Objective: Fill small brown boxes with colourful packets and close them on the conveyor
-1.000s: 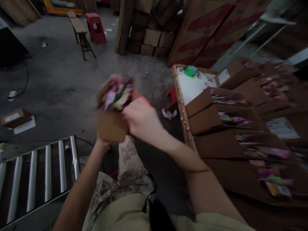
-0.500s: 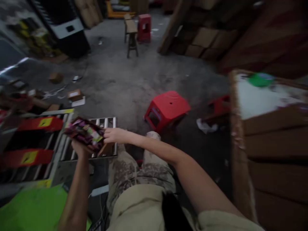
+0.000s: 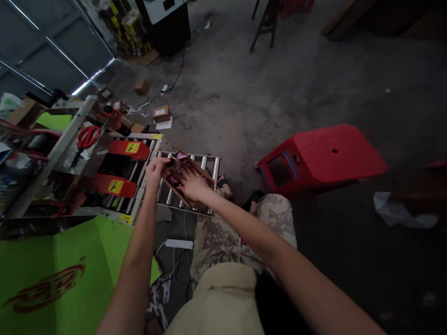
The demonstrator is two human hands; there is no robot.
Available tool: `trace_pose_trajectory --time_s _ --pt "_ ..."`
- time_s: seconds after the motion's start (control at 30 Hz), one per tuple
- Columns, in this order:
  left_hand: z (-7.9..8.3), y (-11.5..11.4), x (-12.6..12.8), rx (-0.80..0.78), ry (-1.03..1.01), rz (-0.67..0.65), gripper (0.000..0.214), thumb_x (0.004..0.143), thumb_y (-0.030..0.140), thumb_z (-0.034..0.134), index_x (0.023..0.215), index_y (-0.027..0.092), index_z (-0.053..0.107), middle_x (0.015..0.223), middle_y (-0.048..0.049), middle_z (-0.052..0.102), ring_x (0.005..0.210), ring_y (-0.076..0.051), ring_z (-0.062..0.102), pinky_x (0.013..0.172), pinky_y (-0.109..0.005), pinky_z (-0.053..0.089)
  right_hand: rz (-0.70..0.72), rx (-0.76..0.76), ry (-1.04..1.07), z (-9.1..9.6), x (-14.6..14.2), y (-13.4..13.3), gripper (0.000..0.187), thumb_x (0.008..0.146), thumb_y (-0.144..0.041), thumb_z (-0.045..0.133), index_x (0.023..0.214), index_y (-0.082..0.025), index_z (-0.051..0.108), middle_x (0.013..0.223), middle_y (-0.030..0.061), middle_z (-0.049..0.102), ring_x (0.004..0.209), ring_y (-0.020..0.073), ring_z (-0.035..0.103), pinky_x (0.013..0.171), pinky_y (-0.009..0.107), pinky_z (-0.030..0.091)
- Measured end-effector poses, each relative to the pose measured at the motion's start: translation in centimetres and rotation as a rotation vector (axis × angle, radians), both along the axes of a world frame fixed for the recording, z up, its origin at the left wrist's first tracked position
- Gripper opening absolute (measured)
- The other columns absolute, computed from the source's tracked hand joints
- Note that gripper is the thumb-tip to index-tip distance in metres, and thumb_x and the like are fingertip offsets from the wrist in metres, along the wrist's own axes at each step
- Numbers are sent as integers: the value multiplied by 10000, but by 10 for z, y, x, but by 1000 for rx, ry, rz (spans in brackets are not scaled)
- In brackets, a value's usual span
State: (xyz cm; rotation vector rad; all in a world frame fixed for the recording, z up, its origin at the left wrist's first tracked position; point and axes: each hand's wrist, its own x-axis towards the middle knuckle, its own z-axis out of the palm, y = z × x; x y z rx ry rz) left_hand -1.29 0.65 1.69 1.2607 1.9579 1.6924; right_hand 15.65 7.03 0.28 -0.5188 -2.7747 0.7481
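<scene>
An open cardboard box [image 3: 207, 175] lies slantwise on the roller conveyor [image 3: 215, 174], holding small shiny purple packets [image 3: 180, 157]. My left hand [image 3: 155, 170] is closed at the box's left corner, its fingers curled over the edge. Flat on the packets inside rests my right hand [image 3: 193, 184], fingers spread and holding nothing. It hides part of the contents.
Left of the box is a taping machine with red guides [image 3: 127, 150] and red-handled scissors [image 3: 87, 137]. A green board [image 3: 77, 260] lies at the lower left. To the right stands a red stool [image 3: 335, 156]; a power strip [image 3: 179, 244] is on the floor.
The box has gone from being held tilted in my left hand to lying on the rollers. My right hand has moved from its edge onto the packets. The view has swung left.
</scene>
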Motion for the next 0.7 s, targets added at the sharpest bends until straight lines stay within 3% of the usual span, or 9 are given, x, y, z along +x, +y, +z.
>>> trace_pose_trajectory --time_s 0.1,0.2,0.3,0.4,0.47,0.53,0.7 --pt "11 -4 -1 -69 143 -27 462 923 492 477 717 168 732 811 -78 687 831 -183 627 833 -306 493 -1 -31 -19 -12 -7 2 578 930 -363 575 1442 -110 483 1571 186 320 1493 321 227 1238 514 167" --pt "20 6 -1 -187 228 -48 450 905 465 487 656 170 718 719 -62 659 737 -172 598 770 -296 468 4 -18 73 -13 2 3 522 925 -335 571 1387 -95 534 1501 205 423 1437 329 328 1211 525 234" --pt "21 24 -3 -339 261 -100 466 904 451 483 584 167 670 638 -47 642 654 -167 581 711 -293 436 -6 -73 305 -10 11 3 343 957 -276 477 1197 -104 653 1316 182 585 1293 282 485 1149 475 358" --pt "16 40 -2 -584 353 -84 494 923 440 465 552 167 643 567 -49 606 599 -174 542 652 -297 379 -39 -163 598 -2 23 -1 351 969 -173 342 1096 -168 669 1175 127 642 1170 209 558 1080 414 435" --pt "11 47 3 -686 471 0 487 944 429 444 608 159 670 624 -84 633 657 -203 557 669 -313 359 -42 -150 718 8 36 -7 354 957 -145 335 1103 -194 654 1154 108 641 1152 193 562 1058 392 451" --pt "6 48 11 -659 632 114 448 958 416 434 719 144 698 778 -142 680 793 -247 585 746 -338 362 -102 -75 772 18 52 -11 317 956 -168 380 1135 -206 639 1180 102 630 1167 200 552 1059 390 444" --pt "4 43 28 -499 895 302 314 918 364 523 998 100 673 1095 -229 650 1068 -348 535 898 -414 336 -461 37 689 17 87 1 399 923 -255 511 1301 -133 548 1292 177 567 1209 302 513 1031 486 442"
